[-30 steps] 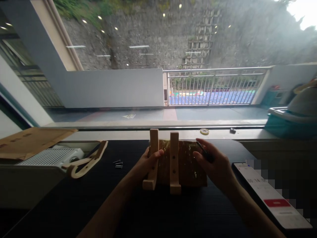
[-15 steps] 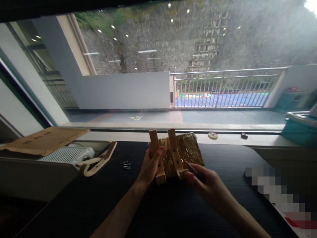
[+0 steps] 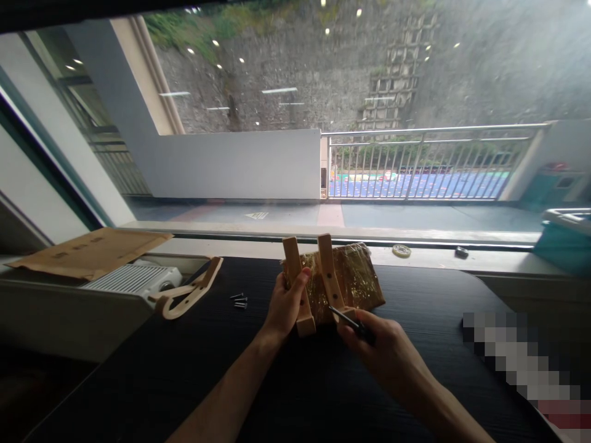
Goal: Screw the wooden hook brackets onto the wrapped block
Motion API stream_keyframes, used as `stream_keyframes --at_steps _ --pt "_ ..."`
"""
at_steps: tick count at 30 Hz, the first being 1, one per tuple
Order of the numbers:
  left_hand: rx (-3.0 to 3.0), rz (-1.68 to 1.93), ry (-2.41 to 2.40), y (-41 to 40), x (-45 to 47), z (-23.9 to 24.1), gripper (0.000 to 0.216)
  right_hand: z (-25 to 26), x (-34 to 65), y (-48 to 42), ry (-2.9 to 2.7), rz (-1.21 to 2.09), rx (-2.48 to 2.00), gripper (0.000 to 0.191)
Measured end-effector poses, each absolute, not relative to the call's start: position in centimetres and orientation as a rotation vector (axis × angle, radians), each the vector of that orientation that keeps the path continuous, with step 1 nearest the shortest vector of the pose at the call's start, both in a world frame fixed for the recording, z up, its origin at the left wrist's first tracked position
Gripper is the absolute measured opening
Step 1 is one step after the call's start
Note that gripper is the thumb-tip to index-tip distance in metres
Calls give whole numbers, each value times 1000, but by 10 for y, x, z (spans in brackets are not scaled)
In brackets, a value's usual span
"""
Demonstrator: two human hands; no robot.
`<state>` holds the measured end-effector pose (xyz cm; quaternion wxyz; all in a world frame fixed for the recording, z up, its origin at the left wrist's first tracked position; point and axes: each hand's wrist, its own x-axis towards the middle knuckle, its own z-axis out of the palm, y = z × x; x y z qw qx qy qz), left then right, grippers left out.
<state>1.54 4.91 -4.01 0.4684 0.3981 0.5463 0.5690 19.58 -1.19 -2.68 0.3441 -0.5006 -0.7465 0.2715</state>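
Note:
My left hand (image 3: pixel 285 311) is closed around the left wooden hook (image 3: pixel 291 253) and the edge of a flat block wrapped in shiny brown packing tape (image 3: pixel 362 280), thumb on top. A second wooden hook (image 3: pixel 325 261), with dark holes along it, stands against the block to the right. My right hand (image 3: pixel 385 338) grips a screwdriver (image 3: pixel 349 320) by its dark handle, most of it hidden by the fingers. The shaft points up and left across the lower part of the second hook. Whether the tip touches the wood, I cannot tell.
Several screws (image 3: pixel 239 301) lie on the black table (image 3: pixel 194 363). Farther left is another wooden hook piece (image 3: pixel 189 295), beside a white ribbed device (image 3: pixel 133 278) and a brown paper envelope (image 3: pixel 90 251). A tape roll (image 3: pixel 401 250) and a small dark object (image 3: pixel 461 252) rest on the windowsill.
The screwdriver's tip has shifted left and down, from the right side of the second hook to across its lower part. My left hand keeps its hold. The view has shifted slightly.

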Motion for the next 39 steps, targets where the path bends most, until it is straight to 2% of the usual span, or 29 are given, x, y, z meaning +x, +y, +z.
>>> stream_keyframes --at_steps 7,14,17,21,22,25,30,39 --pt "979 1391 1343 47 17 -40 56 -36 192 -12 -1940 475 -1299 17" --pt "963 1390 1337 47 20 -41 55 -35 190 -14 -1951 470 -1352 15" --pt "942 1404 1302 49 18 -43 53 -31 194 -13 -1985 563 -1310 16" --pt "1004 1458 1273 53 9 -46 51 -27 216 -6 -1971 761 -1334 39" --pt "1039 1480 1280 54 6 -46 51 -27 221 -4 -1960 759 -1350 40" --pt "1118 1505 1278 58 -1 -47 53 -31 233 3 -2021 557 -1291 31" --pt "1196 1472 1326 60 -1 -49 54 -30 229 1 -2081 217 -1260 29" --pt "1281 1462 1387 58 1 -51 53 -33 220 -2 -2115 163 -1228 27"
